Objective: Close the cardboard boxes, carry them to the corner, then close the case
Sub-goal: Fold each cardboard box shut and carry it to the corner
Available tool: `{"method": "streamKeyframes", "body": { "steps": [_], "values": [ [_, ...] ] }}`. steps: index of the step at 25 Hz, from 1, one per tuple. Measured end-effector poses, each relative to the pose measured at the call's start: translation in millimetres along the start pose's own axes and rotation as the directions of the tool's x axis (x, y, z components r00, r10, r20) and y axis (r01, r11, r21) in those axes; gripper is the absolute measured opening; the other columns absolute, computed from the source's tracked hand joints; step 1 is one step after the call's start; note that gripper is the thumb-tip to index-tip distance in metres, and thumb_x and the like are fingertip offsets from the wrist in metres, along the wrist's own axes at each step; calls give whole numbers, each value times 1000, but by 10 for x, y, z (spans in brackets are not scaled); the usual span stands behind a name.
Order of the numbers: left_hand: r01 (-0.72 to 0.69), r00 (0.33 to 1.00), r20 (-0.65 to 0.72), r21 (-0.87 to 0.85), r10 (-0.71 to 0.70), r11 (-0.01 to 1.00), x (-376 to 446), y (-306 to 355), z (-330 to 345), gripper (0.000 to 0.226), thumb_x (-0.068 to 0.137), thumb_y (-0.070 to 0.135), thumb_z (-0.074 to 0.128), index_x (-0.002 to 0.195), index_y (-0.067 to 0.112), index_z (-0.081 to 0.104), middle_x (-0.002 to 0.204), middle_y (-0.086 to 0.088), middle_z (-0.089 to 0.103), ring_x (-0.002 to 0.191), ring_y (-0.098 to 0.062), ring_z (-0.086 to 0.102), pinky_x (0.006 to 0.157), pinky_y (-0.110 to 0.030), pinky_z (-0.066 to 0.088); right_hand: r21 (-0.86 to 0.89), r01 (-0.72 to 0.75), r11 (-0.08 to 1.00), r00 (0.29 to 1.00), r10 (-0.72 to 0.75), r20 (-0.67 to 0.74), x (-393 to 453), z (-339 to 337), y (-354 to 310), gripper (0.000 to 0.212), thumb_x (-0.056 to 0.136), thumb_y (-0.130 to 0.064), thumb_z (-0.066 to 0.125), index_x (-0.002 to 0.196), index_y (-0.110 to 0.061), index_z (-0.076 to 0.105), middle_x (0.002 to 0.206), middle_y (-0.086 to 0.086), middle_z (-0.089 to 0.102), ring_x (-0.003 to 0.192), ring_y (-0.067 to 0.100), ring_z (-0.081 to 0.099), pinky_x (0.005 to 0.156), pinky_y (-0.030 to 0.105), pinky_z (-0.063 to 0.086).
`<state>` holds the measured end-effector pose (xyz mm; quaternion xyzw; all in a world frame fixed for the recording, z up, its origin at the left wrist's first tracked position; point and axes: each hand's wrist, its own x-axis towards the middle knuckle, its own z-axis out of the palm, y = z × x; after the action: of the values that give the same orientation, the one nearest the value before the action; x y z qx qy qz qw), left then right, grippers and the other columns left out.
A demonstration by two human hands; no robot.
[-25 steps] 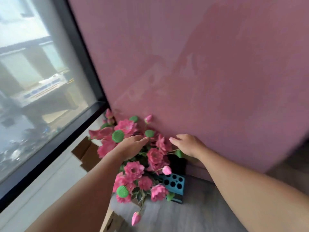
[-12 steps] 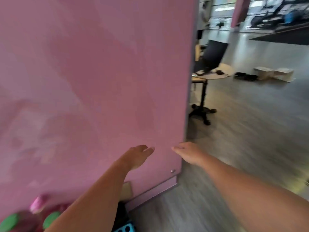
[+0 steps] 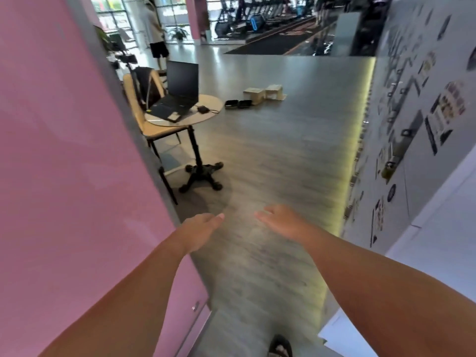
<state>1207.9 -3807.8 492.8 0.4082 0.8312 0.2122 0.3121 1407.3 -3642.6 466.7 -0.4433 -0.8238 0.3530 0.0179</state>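
Observation:
Two cardboard boxes (image 3: pixel 262 93) stand side by side on the grey floor far ahead. Just left of them lies a black case (image 3: pixel 238 104), open in two halves. My left hand (image 3: pixel 201 229) and my right hand (image 3: pixel 280 220) float in front of me at mid-frame, fingers straight and relaxed, holding nothing. Both hands are far from the boxes and the case.
A pink wall (image 3: pixel 64 163) fills the left side. Past its edge stand a round table (image 3: pixel 203 117) with an open laptop (image 3: pixel 180 94) and a beige chair (image 3: pixel 136 109). A wall with stickers (image 3: pixel 412 124) runs along the right. A person (image 3: pixel 155 34) stands far back.
The view has swung right, away from the pink flowers in the corner, to the open floor with the boxes. Both hands left the flowers and now hang free.

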Motion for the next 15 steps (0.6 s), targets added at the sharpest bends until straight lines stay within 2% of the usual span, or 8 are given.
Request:
{"method": "streamKeyframes", "body": {
  "steps": [2, 4, 6, 9, 10, 12, 14, 15],
  "values": [
    [-8, 999, 42, 30, 6, 1000, 469, 203, -5, 76, 83, 82, 36, 129, 29, 64, 128, 4, 63, 121, -20, 55, 101, -35, 41, 16, -47, 999, 999, 47, 4, 330, -167, 134, 69, 85, -73, 45, 125, -22, 66, 141, 5, 60, 133, 26, 53, 107, 36, 40],
    [-14, 997, 83, 49, 10, 999, 1018, 458, -34, 80, 82, 83, 35, 132, 28, 62, 131, 2, 61, 124, -22, 54, 98, -36, 39, 48, -93, 994, 996, 93, -1, 728, -380, 249, 65, 87, -70, 48, 126, -22, 68, 135, 3, 64, 128, 26, 57, 106, 35, 44],
    [-16, 996, 86, 33, 13, 999, 1558, 747, -84, 74, 86, 79, 40, 137, 28, 58, 137, 1, 58, 126, -23, 51, 93, -33, 35, 62, -114, 992, 993, 115, -12, 1142, -622, 320, 63, 91, -67, 50, 126, -18, 68, 132, 6, 66, 124, 26, 59, 104, 35, 45],
    [-53, 993, 106, -26, 55, 998, 2345, 1208, -158, 65, 88, 75, 47, 130, 29, 62, 126, 1, 61, 110, -20, 57, 89, -32, 40, 60, -155, 986, 986, 158, -56, 1746, -1040, 370, 67, 92, -68, 48, 126, -13, 67, 132, 12, 65, 123, 28, 59, 99, 32, 43],
    [-72, 990, 119, -29, 75, 997, 2576, 1338, -184, 62, 87, 74, 48, 126, 28, 63, 118, 1, 63, 105, -20, 58, 90, -34, 44, 49, -166, 985, 983, 169, -65, 1922, -1168, 384, 68, 93, -68, 47, 126, -12, 66, 133, 13, 64, 124, 29, 58, 99, 31, 43],
    [-139, 980, 140, -13, 140, 990, 3110, 1603, -240, 54, 88, 70, 49, 114, 26, 65, 115, -4, 67, 106, -25, 62, 100, -41, 47, 31, -186, 982, 979, 188, -84, 2318, -1443, 454, 72, 94, -67, 47, 131, -8, 63, 139, 16, 59, 128, 30, 55, 101, 31, 41],
    [-208, 967, 157, 24, 202, 978, 3757, 1856, -305, 51, 95, 64, 48, 119, 22, 65, 120, -1, 63, 113, -23, 58, 105, -38, 42, 20, -215, 976, 971, 216, -104, 2807, -1750, 540, 74, 94, -67, 47, 136, -7, 59, 145, 15, 54, 132, 31, 52, 104, 32, 40],
    [-237, 959, 169, 41, 227, 971, 4082, 1967, -349, 50, 97, 61, 46, 121, 21, 64, 118, 3, 59, 112, -19, 55, 101, -35, 40, 14, -220, 975, 969, 220, -116, 3077, -1898, 571, 74, 94, -66, 48, 138, -8, 58, 147, 14, 52, 134, 30, 50, 105, 32, 39]
  ]
}}
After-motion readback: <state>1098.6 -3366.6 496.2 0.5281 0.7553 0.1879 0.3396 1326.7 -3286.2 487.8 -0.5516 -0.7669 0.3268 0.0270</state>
